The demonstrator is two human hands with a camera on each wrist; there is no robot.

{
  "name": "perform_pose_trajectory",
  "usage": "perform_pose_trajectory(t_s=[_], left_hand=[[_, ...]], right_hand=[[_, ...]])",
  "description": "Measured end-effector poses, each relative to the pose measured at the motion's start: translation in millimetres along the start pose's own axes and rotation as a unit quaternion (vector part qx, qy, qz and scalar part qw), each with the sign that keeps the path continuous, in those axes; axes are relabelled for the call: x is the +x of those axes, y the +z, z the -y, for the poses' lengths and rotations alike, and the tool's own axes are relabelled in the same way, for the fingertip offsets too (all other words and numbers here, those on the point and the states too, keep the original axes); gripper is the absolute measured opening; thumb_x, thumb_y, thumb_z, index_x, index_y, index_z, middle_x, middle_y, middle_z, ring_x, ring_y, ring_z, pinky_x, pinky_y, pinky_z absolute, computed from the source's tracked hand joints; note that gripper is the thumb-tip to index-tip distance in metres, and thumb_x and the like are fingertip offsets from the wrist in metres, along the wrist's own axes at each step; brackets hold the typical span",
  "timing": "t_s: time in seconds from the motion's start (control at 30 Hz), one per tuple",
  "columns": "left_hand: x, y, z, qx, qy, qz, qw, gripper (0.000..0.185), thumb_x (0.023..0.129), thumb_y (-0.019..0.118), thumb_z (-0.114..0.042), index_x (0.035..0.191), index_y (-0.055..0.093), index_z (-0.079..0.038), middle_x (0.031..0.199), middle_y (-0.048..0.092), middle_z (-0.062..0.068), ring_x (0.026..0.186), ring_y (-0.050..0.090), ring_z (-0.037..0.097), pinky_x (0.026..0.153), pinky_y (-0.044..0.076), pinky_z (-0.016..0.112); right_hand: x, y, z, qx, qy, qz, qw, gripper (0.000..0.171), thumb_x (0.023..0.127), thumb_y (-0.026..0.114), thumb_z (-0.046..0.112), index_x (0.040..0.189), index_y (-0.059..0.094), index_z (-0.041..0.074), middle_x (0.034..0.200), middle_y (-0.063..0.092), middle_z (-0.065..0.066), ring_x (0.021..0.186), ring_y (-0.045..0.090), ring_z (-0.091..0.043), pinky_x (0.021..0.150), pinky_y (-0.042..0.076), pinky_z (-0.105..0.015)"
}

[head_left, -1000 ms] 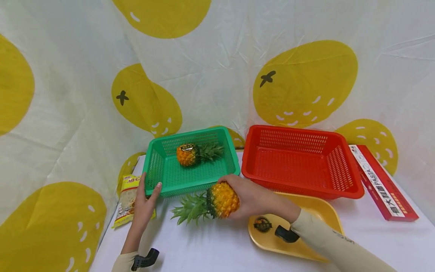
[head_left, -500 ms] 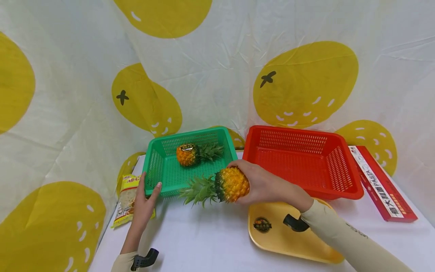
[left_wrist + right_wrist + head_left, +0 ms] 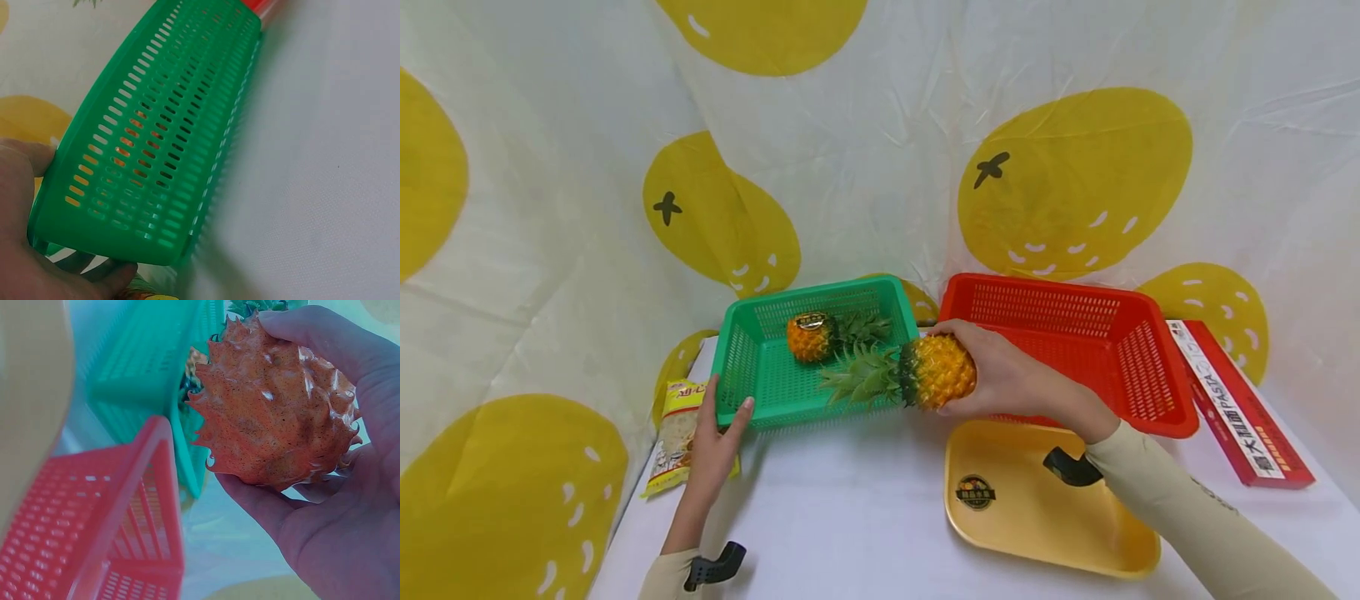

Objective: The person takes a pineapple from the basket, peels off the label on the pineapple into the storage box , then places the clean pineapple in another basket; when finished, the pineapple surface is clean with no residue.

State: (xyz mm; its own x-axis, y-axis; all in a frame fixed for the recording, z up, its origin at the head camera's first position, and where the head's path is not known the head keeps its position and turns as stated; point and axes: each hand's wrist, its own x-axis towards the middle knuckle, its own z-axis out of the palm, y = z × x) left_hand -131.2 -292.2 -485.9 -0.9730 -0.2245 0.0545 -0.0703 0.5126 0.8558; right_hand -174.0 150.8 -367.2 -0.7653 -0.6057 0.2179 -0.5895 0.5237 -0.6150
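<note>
Green basket (image 3: 752,379) steadied by left hand (image 3: 715,446); right hand (image 3: 1011,379) grips pineapple (image 3: 936,371) at its right edge, crown pointing left.

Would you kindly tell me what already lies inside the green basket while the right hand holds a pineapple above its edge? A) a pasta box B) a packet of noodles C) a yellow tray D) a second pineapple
D: a second pineapple lies on its side inside the green basket, while the right hand grips the held pineapple and the left hand holds the basket's near corner.
</note>
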Motion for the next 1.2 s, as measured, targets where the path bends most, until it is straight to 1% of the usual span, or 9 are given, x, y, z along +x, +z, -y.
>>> perform_pose_trajectory(t_s=[0.1,0.23,0.33,0.47,0.83,1.03,1.2], left_hand=[[0.4,-1.4,0.4,0.004,0.002,0.002,1.0000,0.089,0.106,0.057,-0.055,0.172,0.004,-0.028,0.176,0.005,0.010,0.159,0.006,0.038,0.121,0.014,0.069],[-0.7,-1.8,2.1,0.005,-0.001,0.002,1.0000,0.089,0.106,0.058,-0.055,0.172,0.004,-0.028,0.176,0.004,0.010,0.160,0.006,0.038,0.121,0.014,0.069],[-1.7,-1.5,2.9,0.002,-0.001,0.000,1.0000,0.090,0.106,0.058,-0.056,0.172,0.004,-0.028,0.176,0.004,0.010,0.160,0.005,0.037,0.121,0.013,0.069],[-2.7,-0.9,3.6,-0.004,0.000,-0.004,1.0000,0.090,0.106,0.059,-0.054,0.172,0.005,-0.028,0.176,0.005,0.010,0.160,0.006,0.037,0.121,0.013,0.069],[-1.0,0.5,4.8,-0.005,0.006,-0.007,0.9999,0.089,0.107,0.059,-0.052,0.172,0.005,-0.027,0.176,0.007,0.010,0.160,0.007,0.037,0.121,0.014,0.069],[-0.2,1.0,3.3,-0.001,0.002,-0.005,1.0000,0.090,0.106,0.058,-0.054,0.172,0.004,-0.028,0.176,0.006,0.010,0.160,0.006,0.037,0.121,0.014,0.069],[0.7,0.5,1.9,-0.001,0.003,-0.003,1.0000,0.089,0.106,0.058,-0.055,0.172,0.004,-0.027,0.176,0.006,0.010,0.160,0.006,0.037,0.121,0.014,0.069]], right_hand=[[-1,-7,-3,-0.005,0.012,-0.005,1.000,0.091,0.070,0.100,0.039,0.142,0.049,0.018,0.124,0.059,0.006,0.107,0.059,-0.014,0.085,0.058,-0.035],[0,-17,-10,-0.012,0.020,-0.014,1.000,0.087,0.071,0.101,0.033,0.139,0.050,0.015,0.120,0.061,0.005,0.103,0.060,-0.016,0.085,0.058,-0.037],[2,-26,-15,-0.022,0.022,-0.024,0.999,0.086,0.071,0.100,0.029,0.139,0.051,0.012,0.119,0.062,0.002,0.102,0.061,-0.017,0.087,0.057,-0.040],[2,-36,-23,-0.031,0.036,-0.029,0.998,0.088,0.071,0.100,0.027,0.141,0.049,0.010,0.121,0.062,-0.001,0.102,0.061,-0.020,0.087,0.057,-0.042],[-2,-57,-46,-0.031,0.091,-0.027,0.995,0.086,0.076,0.098,0.033,0.142,0.048,0.010,0.121,0.062,-0.005,0.101,0.061,-0.024,0.084,0.057,-0.042],[-7,-67,-64,-0.026,0.126,-0.042,0.991,0.089,0.075,0.099,0.035,0.144,0.049,0.008,0.120,0.063,-0.007,0.099,0.061,-0.024,0.085,0.055,-0.043],[-12,-76,-74,-0.031,0.148,-0.039,0.988,0.094,0.076,0.097,0.039,0.147,0.046,0.005,0.122,0.062,-0.012,0.101,0.061,-0.027,0.085,0.054,-0.046]])
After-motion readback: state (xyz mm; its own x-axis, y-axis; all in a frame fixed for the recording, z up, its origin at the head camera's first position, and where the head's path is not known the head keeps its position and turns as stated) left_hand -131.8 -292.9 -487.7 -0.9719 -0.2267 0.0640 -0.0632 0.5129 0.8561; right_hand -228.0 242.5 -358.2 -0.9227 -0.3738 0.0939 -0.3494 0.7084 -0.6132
